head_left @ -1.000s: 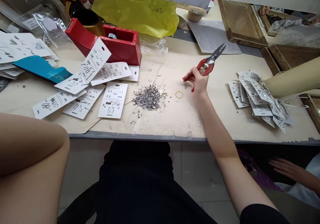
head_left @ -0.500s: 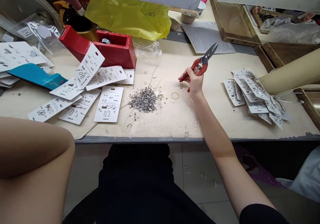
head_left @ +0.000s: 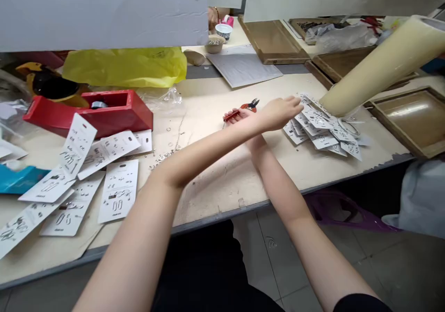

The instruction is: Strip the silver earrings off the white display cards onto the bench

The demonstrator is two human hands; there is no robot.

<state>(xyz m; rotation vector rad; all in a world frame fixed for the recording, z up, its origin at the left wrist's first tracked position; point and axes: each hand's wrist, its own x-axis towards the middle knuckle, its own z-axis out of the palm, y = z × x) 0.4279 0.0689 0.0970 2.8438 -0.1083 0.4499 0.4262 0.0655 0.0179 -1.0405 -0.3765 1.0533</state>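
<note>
Right hand (head_left: pixel 243 115): fingers wrapped around red-handled metal pliers (head_left: pixel 253 106). Left hand (head_left: pixel 280 114) reaches across, beyond the pliers, at the left edge of an overlapping pile of white rectangular cards (head_left: pixel 323 132); finger closure there: cannot tell. Pale-yellow cylindrical roll (head_left: pixel 382 66) right of left hand.

Worn on the head, one camera looks forward and down across the nearby table (head_left: pixel 215 191)

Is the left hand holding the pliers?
No, the right hand holds the pliers, while the left hand is stretched out by the white cards.
</note>
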